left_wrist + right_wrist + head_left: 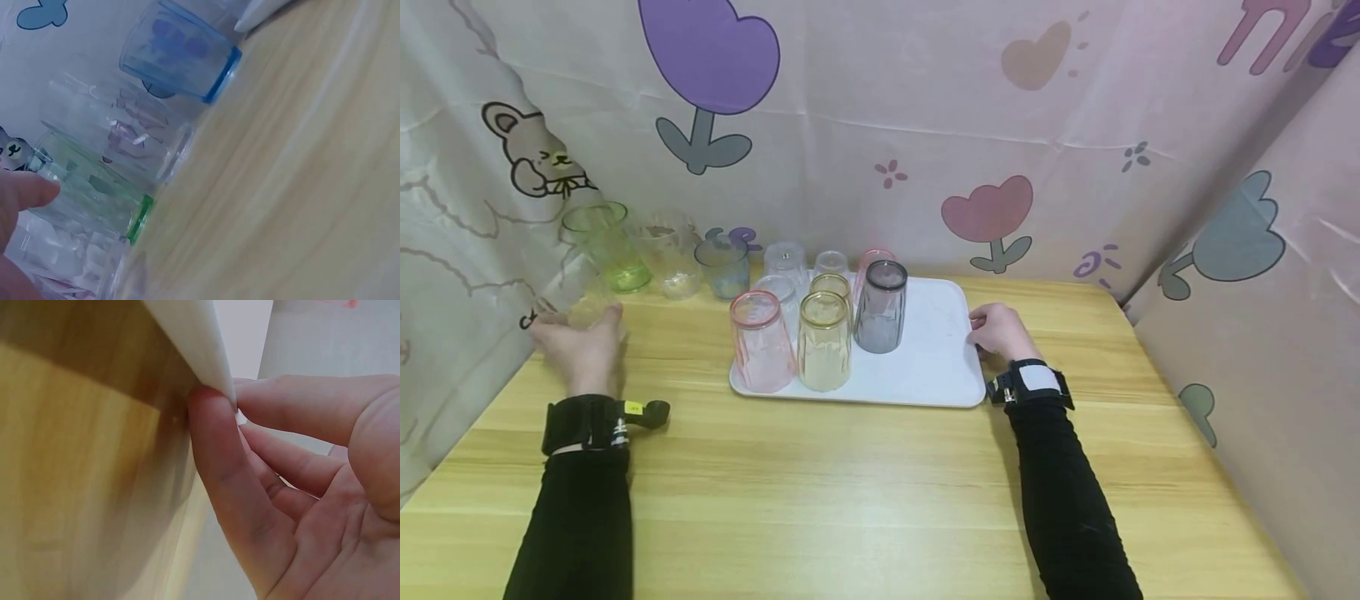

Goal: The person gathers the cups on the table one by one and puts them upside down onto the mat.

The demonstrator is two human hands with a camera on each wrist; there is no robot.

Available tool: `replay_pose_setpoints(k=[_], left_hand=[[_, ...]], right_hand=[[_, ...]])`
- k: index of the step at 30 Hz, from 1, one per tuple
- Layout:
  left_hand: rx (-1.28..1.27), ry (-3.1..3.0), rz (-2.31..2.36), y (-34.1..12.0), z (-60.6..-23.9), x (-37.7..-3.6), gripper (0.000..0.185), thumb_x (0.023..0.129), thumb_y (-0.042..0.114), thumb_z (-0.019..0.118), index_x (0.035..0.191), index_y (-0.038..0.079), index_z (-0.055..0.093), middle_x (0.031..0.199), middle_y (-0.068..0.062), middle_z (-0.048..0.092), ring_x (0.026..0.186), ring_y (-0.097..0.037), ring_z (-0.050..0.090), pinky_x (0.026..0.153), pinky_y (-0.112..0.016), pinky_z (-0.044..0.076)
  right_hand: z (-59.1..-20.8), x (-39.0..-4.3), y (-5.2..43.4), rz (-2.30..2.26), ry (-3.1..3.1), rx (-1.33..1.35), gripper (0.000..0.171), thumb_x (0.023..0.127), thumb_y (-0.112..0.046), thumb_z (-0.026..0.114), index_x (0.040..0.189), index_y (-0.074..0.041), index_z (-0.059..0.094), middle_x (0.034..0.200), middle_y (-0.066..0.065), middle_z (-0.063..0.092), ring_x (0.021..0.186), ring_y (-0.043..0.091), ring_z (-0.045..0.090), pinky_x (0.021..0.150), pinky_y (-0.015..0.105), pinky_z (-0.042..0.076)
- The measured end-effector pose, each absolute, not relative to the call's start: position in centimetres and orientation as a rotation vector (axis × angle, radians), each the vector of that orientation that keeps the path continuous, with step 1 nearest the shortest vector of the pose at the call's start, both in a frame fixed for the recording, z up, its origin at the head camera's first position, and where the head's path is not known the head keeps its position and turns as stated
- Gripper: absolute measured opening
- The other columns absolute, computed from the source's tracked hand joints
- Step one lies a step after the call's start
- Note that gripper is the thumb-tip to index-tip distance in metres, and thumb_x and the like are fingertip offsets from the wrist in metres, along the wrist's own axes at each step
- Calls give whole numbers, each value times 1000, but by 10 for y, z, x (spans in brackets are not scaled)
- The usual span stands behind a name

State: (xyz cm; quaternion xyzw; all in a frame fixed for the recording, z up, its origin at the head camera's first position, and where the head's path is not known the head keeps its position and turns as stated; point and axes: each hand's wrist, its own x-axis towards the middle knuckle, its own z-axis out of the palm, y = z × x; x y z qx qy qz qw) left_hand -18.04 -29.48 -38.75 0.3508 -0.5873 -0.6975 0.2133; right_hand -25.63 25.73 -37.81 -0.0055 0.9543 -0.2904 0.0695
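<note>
Both black-sleeved forearms run up from the bottom edge of the head view. The left hand [582, 343], at left centre, wraps its fingers round a clear cup [574, 302] standing on the wooden table [880, 483] — just in front of a green cup [604, 243], another clear cup and a blue cup [724, 265] in the upper left. The right hand [997, 331], right of centre, pinches the right rim of the white tray [936, 367] between thumb and curled fingers. Upturned pink [762, 340], amber [823, 340] and grey [882, 305] cups stand on the tray's left half.
</note>
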Motion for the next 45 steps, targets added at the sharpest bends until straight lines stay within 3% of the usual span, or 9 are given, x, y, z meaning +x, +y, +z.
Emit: replay_pose_setpoints(k=[2,6,12,18,24,30,35,42,45], left_hand=[[948,-1585,-1976,-294,-385,-182,94,87,21,85,156,29,21,163,9,21,150,-12,25,116,-28,39],[841,-1423,-2099,-286,-380,-184,90,89,14,82,154,25,21,156,7,23,145,-12,30,100,-28,54],[792,-1406,-2142,-275,-372,-187,77,93,22,79,147,24,24,139,9,28,132,-8,33,100,-22,48],[758,-1453,-2151,-264,-363,-188,62,94,34,77,134,21,33,121,9,35,113,-5,41,90,-16,41],[554,-1324,-2309,-249,-351,-186,48,98,32,72,121,17,33,123,5,36,99,-7,48,95,-17,46],[417,-1169,-2535,-235,-337,-183,55,98,36,73,135,17,37,128,3,42,107,-10,49,105,-20,46],[304,-978,-2690,-223,-326,-183,40,98,33,73,123,12,50,122,-4,49,115,-17,49,107,-24,47],[139,-1047,-2720,-199,-316,-181,44,104,39,62,137,17,42,128,-5,43,116,-17,49,104,-24,50],[76,-1066,-2735,-188,-313,-178,42,105,41,59,135,16,41,128,-6,42,115,-18,49,102,-23,51]], right_hand=[[-378,-256,257,-873,2870,-15,49,91,0,66,138,10,58,122,26,66,104,35,66,97,46,54],[-379,-257,257,-878,2859,-3,48,92,0,67,138,10,58,121,26,66,102,34,65,96,45,55],[-380,-258,258,-885,2849,10,49,92,1,67,139,9,58,120,25,66,100,33,65,93,44,56],[-380,-258,257,-883,2854,5,48,92,1,66,138,10,58,121,25,66,102,34,64,94,44,56],[-379,-258,256,-878,2856,-4,48,92,1,67,138,11,57,121,26,66,104,35,64,94,45,56],[-379,-257,256,-864,2857,5,48,92,1,66,139,10,57,122,26,65,103,35,65,93,45,56],[-379,-257,255,-856,2861,6,49,92,1,66,139,10,57,123,26,66,103,34,65,94,44,56],[-378,-256,255,-843,2853,-4,50,92,1,65,140,11,55,125,27,65,105,35,65,97,46,55],[-378,-256,256,-832,2856,-9,50,92,1,64,140,11,55,125,27,65,105,35,65,98,48,54]])
